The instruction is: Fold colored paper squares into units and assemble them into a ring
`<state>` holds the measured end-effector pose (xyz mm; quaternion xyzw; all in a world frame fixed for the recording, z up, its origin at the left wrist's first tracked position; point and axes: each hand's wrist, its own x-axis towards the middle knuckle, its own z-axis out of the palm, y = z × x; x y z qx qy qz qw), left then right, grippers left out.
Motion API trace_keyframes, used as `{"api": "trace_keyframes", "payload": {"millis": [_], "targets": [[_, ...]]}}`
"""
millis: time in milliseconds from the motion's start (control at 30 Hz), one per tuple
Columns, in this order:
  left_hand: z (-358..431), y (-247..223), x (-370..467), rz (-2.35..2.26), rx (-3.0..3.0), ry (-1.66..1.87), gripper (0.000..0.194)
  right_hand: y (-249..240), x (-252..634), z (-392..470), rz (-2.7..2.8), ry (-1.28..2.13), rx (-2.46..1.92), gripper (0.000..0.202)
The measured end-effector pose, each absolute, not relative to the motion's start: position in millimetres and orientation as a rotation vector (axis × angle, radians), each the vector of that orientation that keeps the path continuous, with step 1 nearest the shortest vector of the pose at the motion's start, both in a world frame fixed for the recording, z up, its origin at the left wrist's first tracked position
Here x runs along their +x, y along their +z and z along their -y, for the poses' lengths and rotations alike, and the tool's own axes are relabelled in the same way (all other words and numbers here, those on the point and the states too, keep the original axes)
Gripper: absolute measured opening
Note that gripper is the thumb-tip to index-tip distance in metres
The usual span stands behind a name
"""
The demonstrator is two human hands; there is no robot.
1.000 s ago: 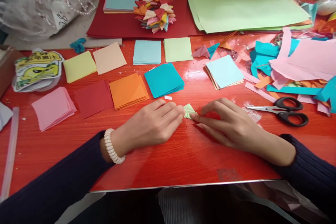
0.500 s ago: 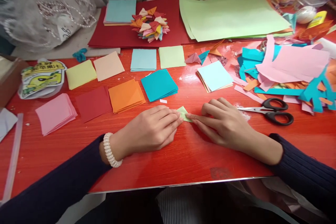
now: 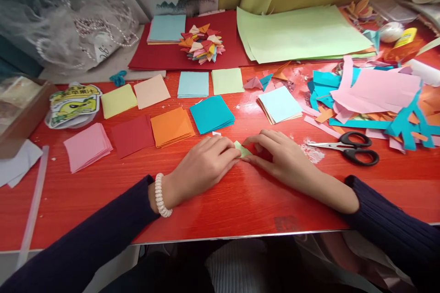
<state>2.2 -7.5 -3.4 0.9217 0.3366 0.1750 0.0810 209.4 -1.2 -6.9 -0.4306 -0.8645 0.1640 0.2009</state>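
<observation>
Small green folded paper between the fingertips of both hands, left hand and right hand pinching its opposite sides, teal paper stack beyond the folded paper, scissors to its right.

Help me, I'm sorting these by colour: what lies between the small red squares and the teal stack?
A stack of orange squares lies between the small red squares and the teal stack, as the head view shows.
</observation>
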Motion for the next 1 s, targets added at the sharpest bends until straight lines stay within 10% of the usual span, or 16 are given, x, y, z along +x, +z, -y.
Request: {"api": "trace_keyframes", "payload": {"millis": [633, 1000], "targets": [[8, 2, 5, -1.064, 2.396, 0.558, 0.006, -8, 207, 5, 2.351, 0.676, -1.064, 0.009], [13, 3, 6, -1.108, 1.939, 0.714, 0.03, 3, 209, 6, 2.181, 0.687, -1.033, 0.022]]}}
